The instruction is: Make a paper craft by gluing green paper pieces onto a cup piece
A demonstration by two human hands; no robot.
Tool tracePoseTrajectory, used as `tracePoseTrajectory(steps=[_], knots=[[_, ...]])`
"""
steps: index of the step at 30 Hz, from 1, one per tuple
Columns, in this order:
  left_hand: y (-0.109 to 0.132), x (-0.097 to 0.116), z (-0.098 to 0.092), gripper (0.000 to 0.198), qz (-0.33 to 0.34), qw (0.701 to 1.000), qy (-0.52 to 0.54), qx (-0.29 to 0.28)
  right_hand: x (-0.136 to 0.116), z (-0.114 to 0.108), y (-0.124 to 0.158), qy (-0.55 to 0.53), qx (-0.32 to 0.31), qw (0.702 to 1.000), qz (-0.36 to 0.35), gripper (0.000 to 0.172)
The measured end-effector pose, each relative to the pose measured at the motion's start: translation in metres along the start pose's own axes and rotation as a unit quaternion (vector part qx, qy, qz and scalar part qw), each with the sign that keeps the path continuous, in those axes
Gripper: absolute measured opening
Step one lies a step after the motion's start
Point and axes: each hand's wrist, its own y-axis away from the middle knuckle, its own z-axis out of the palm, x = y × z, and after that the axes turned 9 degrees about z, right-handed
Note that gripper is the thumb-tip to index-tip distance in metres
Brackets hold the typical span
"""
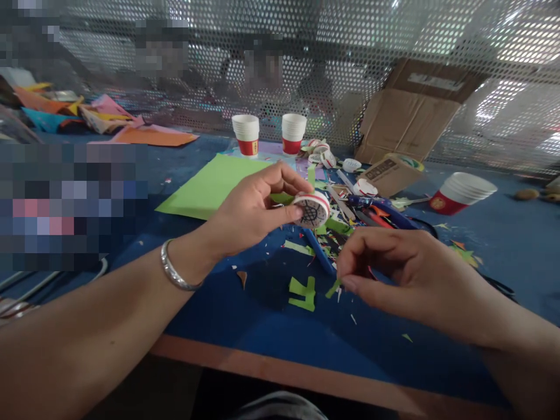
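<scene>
So, your left hand (pixel 249 213): closed on the cut-off cup bottom (pixel 311 211), thumb on the near edge, fingers curled over the top rim.
Cup bottom: held up off the blue table (pixel 503 245), just above the scrap pile. Its flat base with the pen-drawn net faces you and tips a bit to the right; the red-and-white rim is turned away.
Your right hand (pixel 394 271): fingertips pinched shut on a little green strip (pixel 333 288).
Green strip: long axis slants, with the free end pointing down-left and the upper end tucked in your pinch. It's below the cup bottom, not touching it.
Green cutout (pixel 303 293): flat on the table, just left of the strip.
Further back: green sheet (pixel 210 185), two upright paper cups (pixel 245 135), a cup stack (pixel 464 191) lying on its side.
</scene>
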Motion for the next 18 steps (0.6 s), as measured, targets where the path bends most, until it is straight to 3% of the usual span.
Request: tracePoseTrajectory(steps=[5,10,18], knots=[[0.001,0.003,0.001,0.021,-0.004,0.997,0.023,-0.075,0.005,-0.004,-0.003,-0.084,0.043,0.995,0.039,0.010],[0.002,0.004,0.002,0.019,0.004,0.995,0.018,-0.097,0.009,-0.006,-0.008,-0.141,0.113,0.983,0.044,0.020],[0.003,0.005,0.002,0.016,0.009,0.992,0.035,-0.120,0.007,-0.005,-0.010,-0.096,0.183,0.978,0.018,0.017]])
